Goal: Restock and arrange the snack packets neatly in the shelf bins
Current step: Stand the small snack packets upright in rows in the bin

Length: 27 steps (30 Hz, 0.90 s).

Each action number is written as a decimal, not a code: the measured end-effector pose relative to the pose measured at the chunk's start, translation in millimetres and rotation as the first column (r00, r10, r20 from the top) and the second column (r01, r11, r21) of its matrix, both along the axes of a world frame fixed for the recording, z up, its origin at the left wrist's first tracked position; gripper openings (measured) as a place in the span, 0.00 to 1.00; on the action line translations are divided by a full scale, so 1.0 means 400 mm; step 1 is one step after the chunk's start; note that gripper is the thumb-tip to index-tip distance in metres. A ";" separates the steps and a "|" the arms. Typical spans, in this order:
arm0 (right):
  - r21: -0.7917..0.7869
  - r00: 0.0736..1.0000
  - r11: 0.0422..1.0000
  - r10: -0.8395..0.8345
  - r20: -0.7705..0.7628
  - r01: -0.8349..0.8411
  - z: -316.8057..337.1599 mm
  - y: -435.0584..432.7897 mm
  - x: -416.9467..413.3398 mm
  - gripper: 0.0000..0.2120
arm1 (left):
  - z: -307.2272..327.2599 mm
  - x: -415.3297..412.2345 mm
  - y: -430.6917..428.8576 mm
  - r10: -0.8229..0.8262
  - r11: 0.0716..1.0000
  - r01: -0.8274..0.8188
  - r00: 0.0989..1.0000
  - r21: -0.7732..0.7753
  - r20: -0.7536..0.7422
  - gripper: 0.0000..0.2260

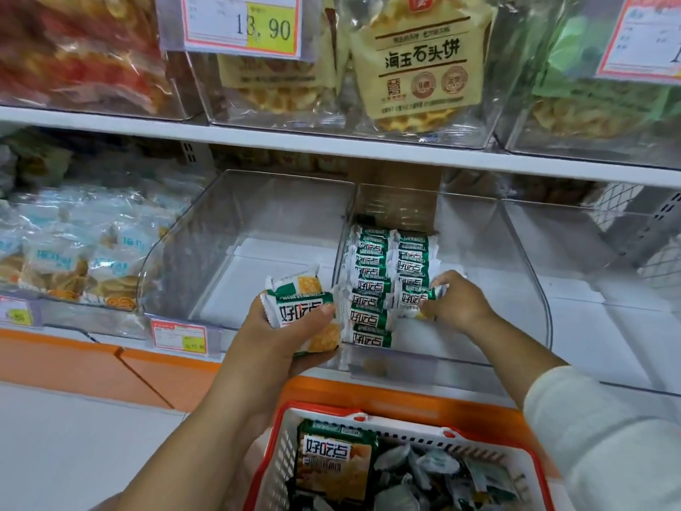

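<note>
Basket, red-rimmed with a white mesh wall: lowest in view. It holds one large green-and-white packet and a heap of small dark-wrapped pieces, kind unclear.

Left hand: just before the bin's front lip. Its fingers are curled under a small stack of packets, with the thumb laid across the top one's face.

Right hand: reaches inside the clear bin. It pinches a single packet at the near end of the right row, touching the packet behind.

Clear bin, lower shelf: two overlapping rows of green-and-white packets, labels facing up. The left row runs nearer the front lip than the right. Bare bin floor shows to the right of both.

Neighbouring bin, to the left: no stock visible, price label at its front.

Upper shelf: bins of biscuit bags, with a tag reading 13.90.

Step in hand, as judged: extending the right row forward, one packet at a time.

The next move likely calls for seating this packet lapped squarely on the one behind. Its label should match its neighbours'. The right hand would then draw the next packet from the stack, with the basket as reserve.
</note>
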State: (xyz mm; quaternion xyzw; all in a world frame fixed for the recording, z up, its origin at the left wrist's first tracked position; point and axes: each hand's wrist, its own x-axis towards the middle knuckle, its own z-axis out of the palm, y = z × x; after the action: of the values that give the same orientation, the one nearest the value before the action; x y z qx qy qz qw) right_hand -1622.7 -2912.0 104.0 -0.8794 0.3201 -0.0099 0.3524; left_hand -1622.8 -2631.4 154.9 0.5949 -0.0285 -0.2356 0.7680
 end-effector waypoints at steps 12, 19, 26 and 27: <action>0.040 0.998 0.998 0.055 -0.034 -0.054 0.011 0.004 0.002 0.23 | 0.012 -0.018 -0.005 -0.031 0.998 0.024 0.993 -0.066 -0.110 0.15; 0.090 0.934 0.970 0.189 0.305 -0.226 0.154 0.153 -0.173 0.09 | 0.033 -0.056 -0.033 -0.167 0.982 0.150 0.975 -0.119 -0.146 0.14; 0.363 0.911 0.871 0.196 0.362 -0.331 0.179 0.243 -0.259 0.10 | 0.031 -0.093 -0.077 -0.234 0.969 0.224 0.968 -0.107 -0.089 0.22; 0.409 0.917 0.860 0.149 0.369 -0.304 0.178 0.231 -0.256 0.10 | 0.032 -0.091 -0.083 -0.210 0.974 0.198 0.972 -0.113 -0.102 0.22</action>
State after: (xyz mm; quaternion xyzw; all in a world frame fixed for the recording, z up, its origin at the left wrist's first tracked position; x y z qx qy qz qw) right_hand -1725.1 -2819.6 175.3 -0.7889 0.1437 -0.0367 0.5964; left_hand -1659.4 -2664.4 167.7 0.5345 -0.0580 -0.3448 0.7694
